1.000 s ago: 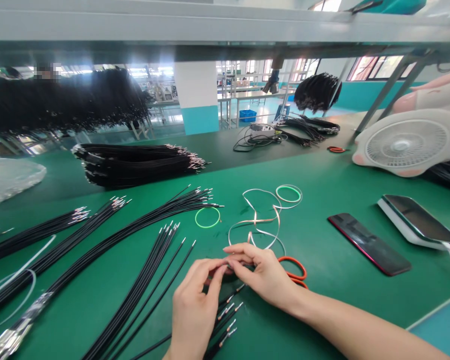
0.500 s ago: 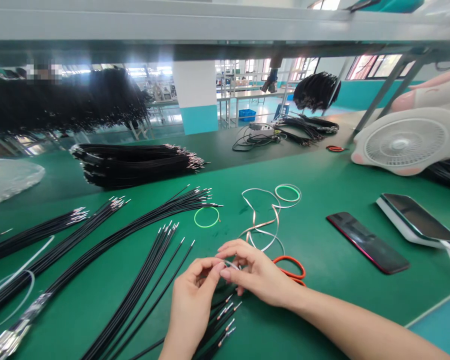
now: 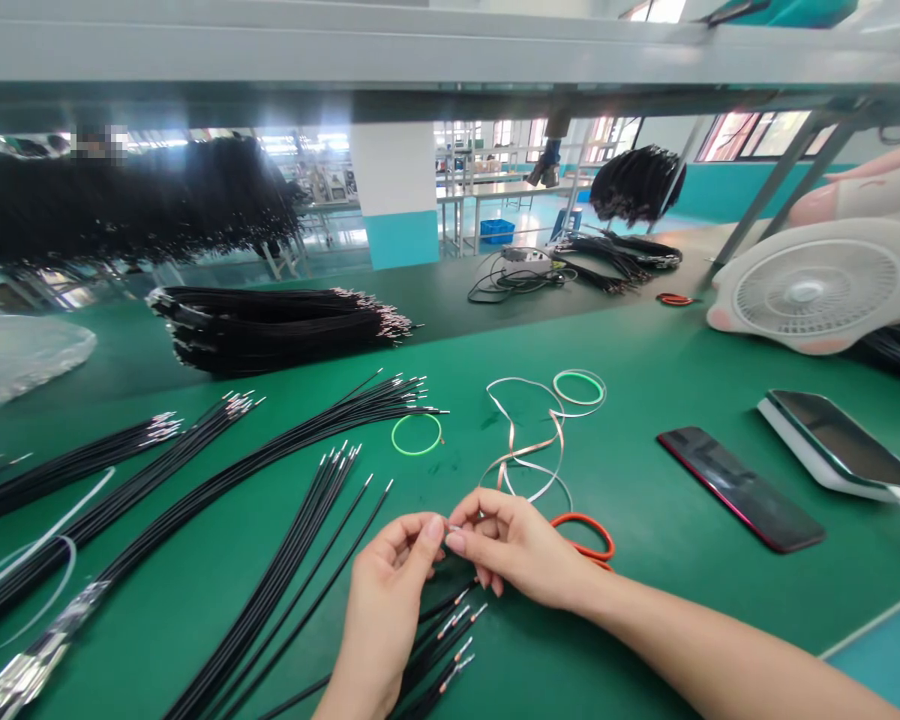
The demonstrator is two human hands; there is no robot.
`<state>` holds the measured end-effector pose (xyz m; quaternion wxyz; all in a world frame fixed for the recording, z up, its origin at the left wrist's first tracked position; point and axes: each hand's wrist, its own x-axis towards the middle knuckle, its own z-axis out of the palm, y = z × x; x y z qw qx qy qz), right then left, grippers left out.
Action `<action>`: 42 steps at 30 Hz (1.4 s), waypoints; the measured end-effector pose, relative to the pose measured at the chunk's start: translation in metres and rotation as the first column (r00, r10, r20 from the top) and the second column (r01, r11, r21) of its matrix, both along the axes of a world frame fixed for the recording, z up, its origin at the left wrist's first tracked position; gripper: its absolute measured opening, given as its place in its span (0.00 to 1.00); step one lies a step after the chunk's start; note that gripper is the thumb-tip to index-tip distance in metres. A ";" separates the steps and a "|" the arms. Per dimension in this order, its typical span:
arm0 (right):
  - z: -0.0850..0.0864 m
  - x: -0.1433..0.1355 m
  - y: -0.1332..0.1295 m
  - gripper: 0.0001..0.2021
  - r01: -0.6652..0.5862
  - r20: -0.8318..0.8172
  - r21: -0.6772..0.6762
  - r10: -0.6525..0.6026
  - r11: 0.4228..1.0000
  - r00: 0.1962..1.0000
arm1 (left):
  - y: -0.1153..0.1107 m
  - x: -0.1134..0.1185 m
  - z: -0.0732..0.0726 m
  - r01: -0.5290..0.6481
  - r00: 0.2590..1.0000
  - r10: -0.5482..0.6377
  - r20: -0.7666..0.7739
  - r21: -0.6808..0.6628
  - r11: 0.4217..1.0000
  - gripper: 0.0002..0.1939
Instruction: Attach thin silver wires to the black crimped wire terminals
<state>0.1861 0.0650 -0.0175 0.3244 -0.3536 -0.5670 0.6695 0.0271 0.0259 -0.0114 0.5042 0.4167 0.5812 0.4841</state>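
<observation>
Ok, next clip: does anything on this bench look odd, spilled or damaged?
I see nothing spilled or damaged. The one untidy thing is the pale strip, lying in loose, crossing loops just beyond the right hand, whereas the black cables to the left lie mostly in bundles.

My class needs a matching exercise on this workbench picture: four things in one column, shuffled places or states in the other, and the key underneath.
Things
1. Right hand
2. Fan
3. Crate
4. Orange loop

Places or states
A. On the floor beyond the bench
B. Pinching a small pale piece
C. On the bench, partly hidden by the right wrist
D. Beyond the red-edged phone, toward the right

Pairs: 1-B, 2-D, 3-A, 4-C
</observation>
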 end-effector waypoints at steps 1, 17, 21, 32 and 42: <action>0.000 0.001 0.001 0.18 -0.009 0.003 -0.005 0.009 1.000 1.000 | 0.000 0.000 -0.001 0.000 1.000 0.000 0.000 -0.003 1.000 0.17; 0.002 -0.003 0.001 0.17 0.074 -0.099 -0.036 -0.077 0.997 0.992 | -0.002 0.001 -0.001 0.014 0.991 -0.010 -0.135 0.033 0.999 0.19; 0.001 -0.001 0.002 0.16 0.062 -0.022 -0.022 -0.062 0.998 0.998 | -0.002 0.003 0.001 0.012 0.964 0.012 -0.266 0.087 0.996 0.18; 0.002 -0.001 0.000 0.16 0.115 -0.028 -0.091 -0.118 0.989 0.993 | 0.012 -0.045 -0.010 -0.182 0.539 0.226 -0.811 0.150 0.972 0.09; 0.006 -0.020 -0.009 0.12 0.118 -0.133 -0.008 -0.118 0.993 0.984 | -0.005 -0.031 0.009 0.098 0.693 -0.120 -0.710 -0.072 0.993 0.10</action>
